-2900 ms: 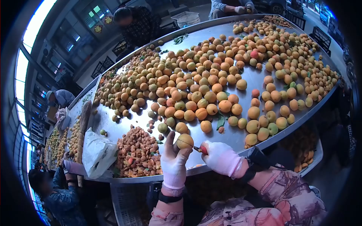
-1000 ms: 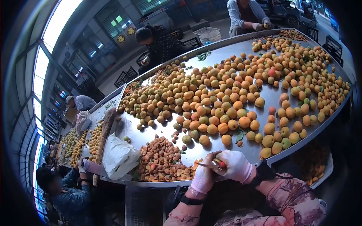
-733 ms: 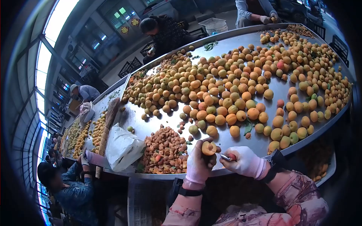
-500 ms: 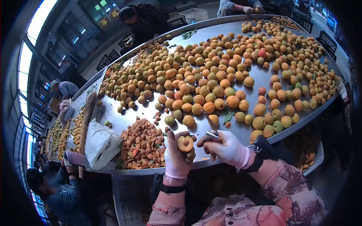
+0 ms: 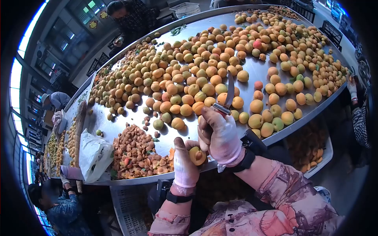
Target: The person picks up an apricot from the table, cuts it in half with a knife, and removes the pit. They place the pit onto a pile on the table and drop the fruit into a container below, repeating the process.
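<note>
A cut apricot (image 5: 197,156) rests in the curled fingers of my left hand (image 5: 186,167), its cut face with a brown centre turned up. Against it on the right come the fingertips of my right hand (image 5: 223,137). That hand also grips a small knife (image 5: 230,92), its curved blade pointing up and away from the fruit. Both hands wear white gloves with stained fingertips. Just left of my left hand lies a heap of brown apricot pits (image 5: 136,153) mixed with orange pieces. Whole apricots (image 5: 189,90) spread over the metal table beyond my hands.
The metal table (image 5: 103,133) has a raised rim along my side. A white plastic bag (image 5: 93,153) lies left of the pits. Below the table are a white crate (image 5: 128,206) and a tub of orange halves (image 5: 315,157). Other people work around the table.
My right hand has moved left to meet the apricot in my left hand, and the knife blade now stands more upright. The whole view has shifted slightly.
</note>
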`<state>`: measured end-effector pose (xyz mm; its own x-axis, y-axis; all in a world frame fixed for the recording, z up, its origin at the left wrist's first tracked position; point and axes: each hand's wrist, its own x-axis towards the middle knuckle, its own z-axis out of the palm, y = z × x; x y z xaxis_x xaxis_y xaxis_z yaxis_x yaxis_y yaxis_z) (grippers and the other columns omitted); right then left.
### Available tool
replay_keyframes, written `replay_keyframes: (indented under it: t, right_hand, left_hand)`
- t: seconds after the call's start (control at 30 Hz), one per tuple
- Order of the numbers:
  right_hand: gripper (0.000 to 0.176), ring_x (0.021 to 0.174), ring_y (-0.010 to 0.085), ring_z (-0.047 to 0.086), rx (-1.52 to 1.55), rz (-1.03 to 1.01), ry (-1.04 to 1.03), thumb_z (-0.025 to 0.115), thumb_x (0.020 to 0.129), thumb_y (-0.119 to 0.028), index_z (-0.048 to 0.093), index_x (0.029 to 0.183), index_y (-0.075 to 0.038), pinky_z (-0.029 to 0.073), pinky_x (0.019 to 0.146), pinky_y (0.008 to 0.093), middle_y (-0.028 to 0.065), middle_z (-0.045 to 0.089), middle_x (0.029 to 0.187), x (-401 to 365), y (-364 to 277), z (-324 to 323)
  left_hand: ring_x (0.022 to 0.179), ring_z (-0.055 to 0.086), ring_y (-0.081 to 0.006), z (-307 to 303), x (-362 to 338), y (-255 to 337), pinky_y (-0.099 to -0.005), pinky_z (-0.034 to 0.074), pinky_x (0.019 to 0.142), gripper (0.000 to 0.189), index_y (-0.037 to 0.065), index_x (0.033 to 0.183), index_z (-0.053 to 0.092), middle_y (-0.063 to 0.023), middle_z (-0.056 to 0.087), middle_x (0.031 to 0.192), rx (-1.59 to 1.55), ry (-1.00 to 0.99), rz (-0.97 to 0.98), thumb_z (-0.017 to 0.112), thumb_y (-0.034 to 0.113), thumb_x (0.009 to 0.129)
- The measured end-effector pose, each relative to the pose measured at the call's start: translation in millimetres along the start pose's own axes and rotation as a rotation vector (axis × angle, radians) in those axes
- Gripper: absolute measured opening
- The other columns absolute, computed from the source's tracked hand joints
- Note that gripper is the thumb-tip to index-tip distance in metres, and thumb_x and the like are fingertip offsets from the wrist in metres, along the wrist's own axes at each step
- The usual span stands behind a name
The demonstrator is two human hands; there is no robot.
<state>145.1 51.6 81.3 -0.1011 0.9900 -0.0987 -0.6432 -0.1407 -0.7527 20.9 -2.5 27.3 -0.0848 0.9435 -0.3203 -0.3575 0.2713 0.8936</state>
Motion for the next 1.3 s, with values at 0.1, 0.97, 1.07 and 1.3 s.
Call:
replay_keyframes:
  t: [0.1, 0.97, 1.07, 1.3]
  right_hand:
    - [0.035, 0.039, 0.0111, 0.037, -0.046, -0.006, 0.041, 0.054, 0.100, -0.026, 0.050, 0.070, -0.008, 0.029, 0.041, 0.0279, -0.0007, 0.040, 0.052, -3.3, -2.2, 5.7]
    - [0.021, 0.065, 0.0196, 0.060, -0.372, -0.184, -0.194, 0.068, 0.087, -0.002, 0.069, 0.108, -0.002, 0.050, 0.058, 0.0304, 0.0070, 0.063, 0.079, -2.8, 31.9, 19.6]
    - [0.015, 0.071, 0.0204, 0.063, -0.421, -0.040, -0.322, 0.067, 0.090, -0.007, 0.068, 0.104, 0.000, 0.051, 0.065, 0.0311, 0.0089, 0.064, 0.082, -0.3, 15.3, 15.9]
    - [0.020, 0.078, 0.0040, 0.053, -0.130, 0.150, -0.525, 0.063, 0.097, -0.016, 0.068, 0.108, 0.000, 0.046, 0.069, 0.0244, -0.0014, 0.060, 0.081, 30.5, 17.8, -0.6]
  left_hand:
    - [0.062, 0.057, -0.0128, 5.6, 1.0, -3.5, -0.0230, 0.046, 0.058, 0.075, 0.006, 0.085, 0.059, -0.0025, 0.059, 0.071, -0.022, 0.036, 0.027, 0.034, 0.075, 0.097]
    - [0.109, 0.065, -0.0210, -1.7, 5.2, -7.1, -0.0387, 0.054, 0.093, 0.065, 0.014, 0.139, 0.049, -0.0060, 0.063, 0.122, -0.341, 0.093, -0.155, 0.039, 0.065, 0.101]
    - [0.109, 0.063, -0.0207, -16.4, -2.1, -8.1, -0.0344, 0.056, 0.085, 0.060, 0.009, 0.134, 0.047, -0.0088, 0.059, 0.122, 0.557, -0.038, 0.248, 0.076, 0.018, 0.081]
    - [0.108, 0.065, -0.0278, 22.2, -4.3, 13.8, -0.0399, 0.052, 0.090, 0.086, 0.003, 0.130, 0.048, -0.0144, 0.063, 0.117, 0.058, 0.205, 0.014, 0.091, 0.019, 0.057]
